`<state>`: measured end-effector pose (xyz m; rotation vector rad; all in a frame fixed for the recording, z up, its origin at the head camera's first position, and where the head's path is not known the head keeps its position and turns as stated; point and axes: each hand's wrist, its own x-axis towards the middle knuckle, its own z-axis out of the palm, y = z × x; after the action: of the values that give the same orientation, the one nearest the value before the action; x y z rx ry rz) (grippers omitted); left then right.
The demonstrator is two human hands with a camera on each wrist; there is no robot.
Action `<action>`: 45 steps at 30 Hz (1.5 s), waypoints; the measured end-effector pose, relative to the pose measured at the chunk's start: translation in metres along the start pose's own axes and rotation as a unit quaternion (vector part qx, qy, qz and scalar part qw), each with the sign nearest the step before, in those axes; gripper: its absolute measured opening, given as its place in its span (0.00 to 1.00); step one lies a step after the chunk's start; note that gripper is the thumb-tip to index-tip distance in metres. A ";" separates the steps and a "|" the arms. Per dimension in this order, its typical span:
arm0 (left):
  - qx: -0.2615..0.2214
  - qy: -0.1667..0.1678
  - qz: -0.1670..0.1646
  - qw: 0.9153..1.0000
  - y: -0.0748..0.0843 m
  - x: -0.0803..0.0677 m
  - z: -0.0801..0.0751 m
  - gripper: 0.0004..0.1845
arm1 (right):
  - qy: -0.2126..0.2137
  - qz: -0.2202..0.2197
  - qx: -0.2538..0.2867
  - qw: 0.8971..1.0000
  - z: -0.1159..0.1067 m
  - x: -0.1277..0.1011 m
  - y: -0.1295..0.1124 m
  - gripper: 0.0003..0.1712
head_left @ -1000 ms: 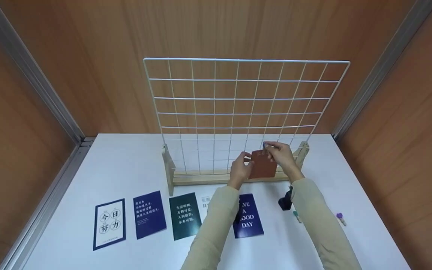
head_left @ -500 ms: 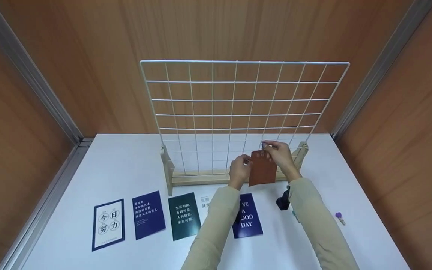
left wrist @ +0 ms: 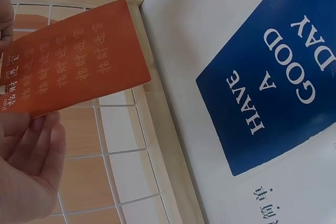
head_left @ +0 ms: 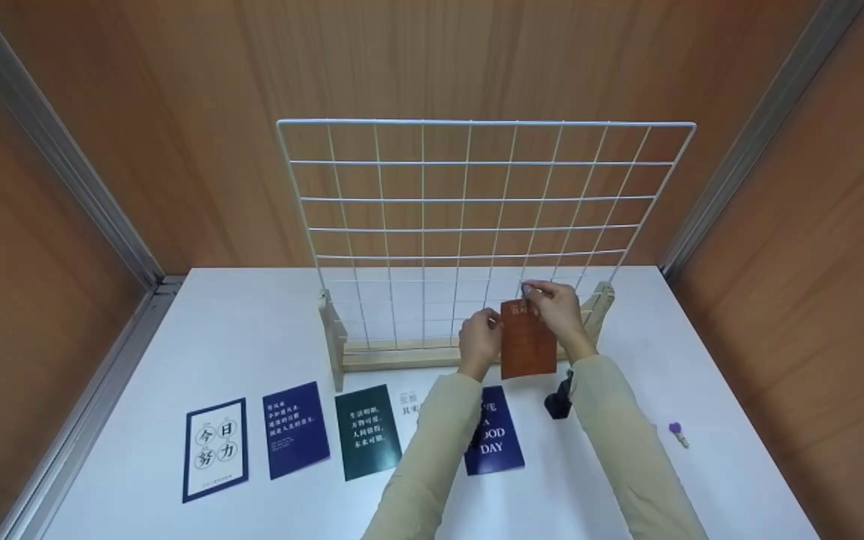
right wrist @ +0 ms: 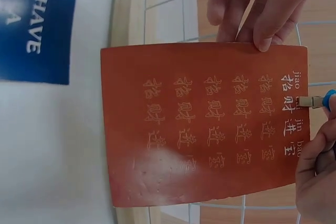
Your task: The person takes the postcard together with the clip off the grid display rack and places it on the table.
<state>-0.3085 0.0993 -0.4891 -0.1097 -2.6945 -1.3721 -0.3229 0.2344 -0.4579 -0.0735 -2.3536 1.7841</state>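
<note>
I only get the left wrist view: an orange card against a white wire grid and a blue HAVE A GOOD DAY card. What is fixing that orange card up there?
Observer: A small blue-ended clip sits at the orange card's top edge, pinched by the right hand.
Operator: And the other hand?
Observer: The left hand steadies the card's left edge.
Operator: Any more clips around?
Observer: One purple clip lies on the table, to the right.
</note>
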 end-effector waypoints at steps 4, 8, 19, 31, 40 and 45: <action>0.000 0.004 0.011 1.000 -0.001 -0.002 -0.002 0.03 | 0.013 0.011 0.006 1.000 0.000 0.000 -0.001 0.13; 0.008 0.005 0.009 1.000 -0.004 -0.004 -0.003 0.02 | 0.017 0.023 -0.003 1.000 0.000 -0.001 -0.001 0.14; 0.010 0.001 0.022 1.000 -0.011 -0.008 -0.005 0.02 | 0.046 0.009 -0.003 0.999 -0.002 -0.003 -0.002 0.11; -0.027 -0.020 0.001 0.999 -0.022 -0.011 -0.002 0.03 | 0.057 -0.039 -0.033 0.997 -0.015 0.000 0.004 0.12; -0.125 -0.049 -0.024 0.991 -0.035 -0.020 0.004 0.03 | 0.050 -0.020 -0.016 0.998 -0.028 -0.002 0.017 0.12; -0.177 -0.077 -0.060 0.979 -0.038 -0.027 0.006 0.04 | 0.039 -0.017 -0.014 0.999 -0.037 -0.004 0.025 0.14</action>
<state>-0.2870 0.0815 -0.5269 -0.0898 -2.5796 -1.9458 -0.3137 0.2760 -0.4724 -0.1052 -2.3107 1.7019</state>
